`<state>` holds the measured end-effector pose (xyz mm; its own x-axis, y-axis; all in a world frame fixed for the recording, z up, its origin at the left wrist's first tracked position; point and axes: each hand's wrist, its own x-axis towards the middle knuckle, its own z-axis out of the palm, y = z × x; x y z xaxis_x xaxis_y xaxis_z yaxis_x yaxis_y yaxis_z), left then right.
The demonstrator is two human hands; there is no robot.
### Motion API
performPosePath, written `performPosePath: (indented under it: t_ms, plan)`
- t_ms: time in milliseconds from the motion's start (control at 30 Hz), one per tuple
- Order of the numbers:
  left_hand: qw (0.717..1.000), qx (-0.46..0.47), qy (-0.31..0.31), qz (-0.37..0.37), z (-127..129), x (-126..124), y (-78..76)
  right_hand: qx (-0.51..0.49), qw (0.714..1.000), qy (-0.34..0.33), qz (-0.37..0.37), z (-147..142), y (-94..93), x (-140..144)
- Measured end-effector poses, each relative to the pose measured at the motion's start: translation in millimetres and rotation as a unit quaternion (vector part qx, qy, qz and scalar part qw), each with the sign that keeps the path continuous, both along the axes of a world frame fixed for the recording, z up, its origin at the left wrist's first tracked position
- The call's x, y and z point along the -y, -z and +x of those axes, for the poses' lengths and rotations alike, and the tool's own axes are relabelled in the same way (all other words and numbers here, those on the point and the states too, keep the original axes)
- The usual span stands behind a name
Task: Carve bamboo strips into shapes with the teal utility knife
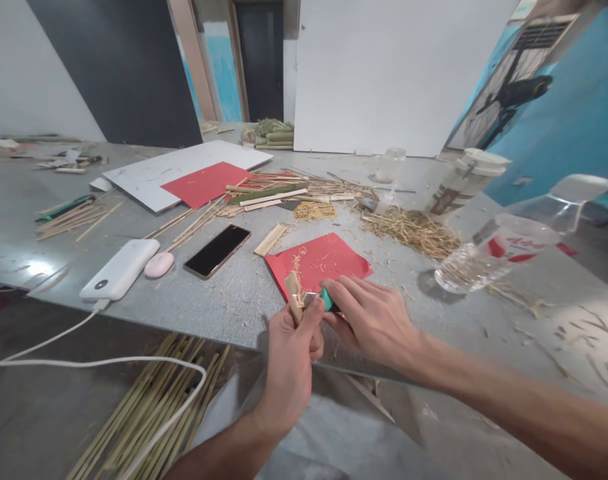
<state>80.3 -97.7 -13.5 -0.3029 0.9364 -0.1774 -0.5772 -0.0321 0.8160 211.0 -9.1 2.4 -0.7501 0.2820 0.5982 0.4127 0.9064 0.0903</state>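
Note:
My left hand is closed around a short strip of pale wood that stands up out of the fist. In my right hand is a utility knife with a green and black handle. Its blade lies across the wood strip, and my left thumb rests close to the blade and handle. Just beyond both hands, a red paper sheet lies on the table, sprinkled with thin curled shavings. Another flat piece of pale wood lies beside the sheet's far left corner.
To the left are a phone, a pink oval object and a white power bank with a cable. Plastic bottles stand on the right near a straw heap. Long stalks lie below the table edge.

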Motion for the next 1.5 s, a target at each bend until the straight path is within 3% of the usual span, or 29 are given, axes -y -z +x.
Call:
performPosePath:
  t_ms: [167, 367, 700, 833, 967, 1067, 1500]
  plan:
    - [1.000, 0.014, -0.018, 0.007, 2, 1, 2.3, -0.018, 1.000, 0.006, 0.001, -1, 2.3, 2]
    - [1.000, 0.010, -0.020, 0.004, 2, 1, 3.2, -0.014, 0.999, -0.008, -0.048, -1, 2.9, 2]
    - [1.000, 0.003, 0.001, 0.016, 3, 1, 2.9, 0.022, 1.000, -0.009, 0.019, 4, -8.0, -6]
    - [0.999, -0.017, 0.045, 0.021, -8, -1, 3.3, 0.045, 0.993, -0.052, -0.101, 6, -10.2, -17]
    - [0.995, -0.013, 0.100, 0.026, -25, -5, 0.3, 0.065, 0.947, -0.117, -0.293, 7, -15.5, -29]
    - [0.991, 0.006, 0.129, 0.021, -33, -6, -0.3, 0.067, 0.916, -0.150, -0.366, 8, -19.3, -31]
    - [0.983, 0.066, 0.163, 0.059, -41, -2, 3.5, 0.078, 0.906, -0.132, -0.394, 13, -25.2, -37]
